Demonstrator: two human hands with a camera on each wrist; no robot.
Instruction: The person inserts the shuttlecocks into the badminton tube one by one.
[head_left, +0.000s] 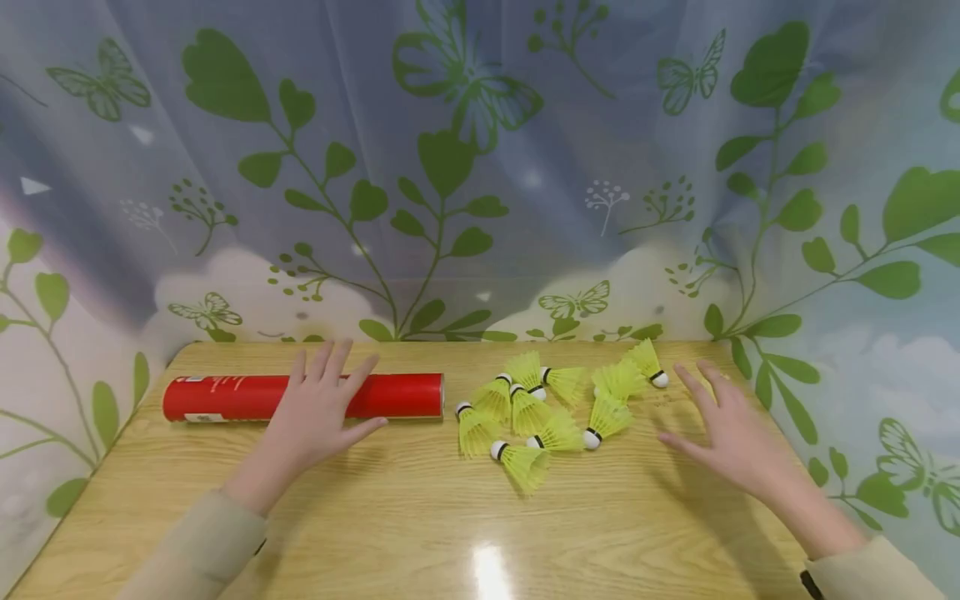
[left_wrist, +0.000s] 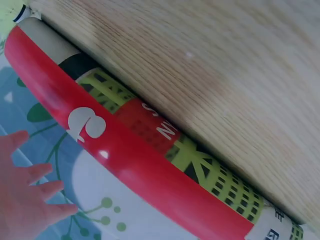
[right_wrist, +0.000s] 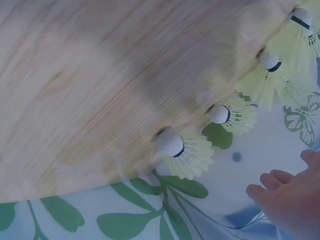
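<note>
A long red shuttlecock tube lies on its side on the left of the table. Spread above it is my left hand, fingers straight; the left wrist view shows the tube's printed side and the hand apart from it. Several yellow shuttlecocks with white heads lie in a loose cluster right of the tube. My right hand hovers with parted fingers to the right of them, closest to the outermost shuttlecock. Nothing is in either hand.
The wooden table ends at a curtain printed with leaves and butterflies, which also hangs along both sides. A bright light reflection shows on the tabletop near the front.
</note>
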